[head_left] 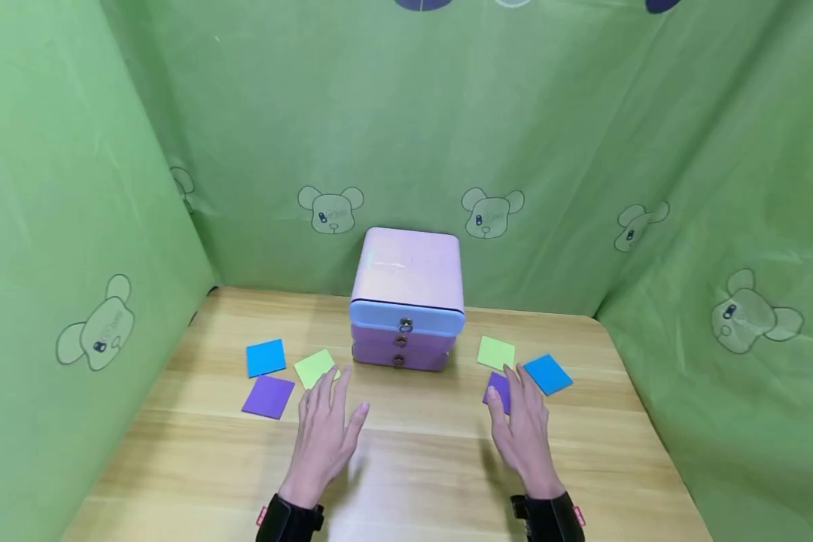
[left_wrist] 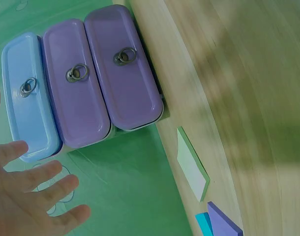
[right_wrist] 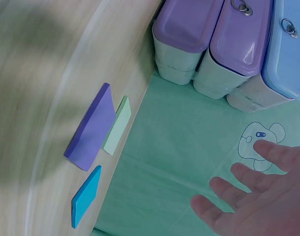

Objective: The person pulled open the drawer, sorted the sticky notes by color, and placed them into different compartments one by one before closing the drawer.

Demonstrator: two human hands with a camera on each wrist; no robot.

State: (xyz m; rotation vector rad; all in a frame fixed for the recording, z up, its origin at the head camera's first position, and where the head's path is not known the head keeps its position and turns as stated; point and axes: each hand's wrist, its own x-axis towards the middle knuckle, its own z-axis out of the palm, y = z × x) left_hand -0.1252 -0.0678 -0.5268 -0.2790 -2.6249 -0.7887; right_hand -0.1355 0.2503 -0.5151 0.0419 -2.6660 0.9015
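Note:
A small three-drawer box (head_left: pixel 406 267) stands at the back middle of the table, its top drawer front blue and the lower two purple, each with a ring pull. My left hand (head_left: pixel 325 433) hovers over the table with fingers spread, holding nothing, nearest the left green square (head_left: pixel 314 369). Beside that lie a blue square (head_left: pixel 266 357) and a purple square (head_left: pixel 268 397). My right hand (head_left: pixel 523 429), likewise spread and holding nothing, partly covers the right purple square (head_left: pixel 498 389) in the head view. Around it lie a green square (head_left: pixel 496 352) and a blue square (head_left: pixel 548 374).
Green cloth (head_left: pixel 406 135) printed with bear heads hangs behind the table and along both sides. The wooden table (head_left: pixel 420 474) has its right edge running from the back corner toward the front. Black bands (head_left: pixel 287 521) are worn on both wrists.

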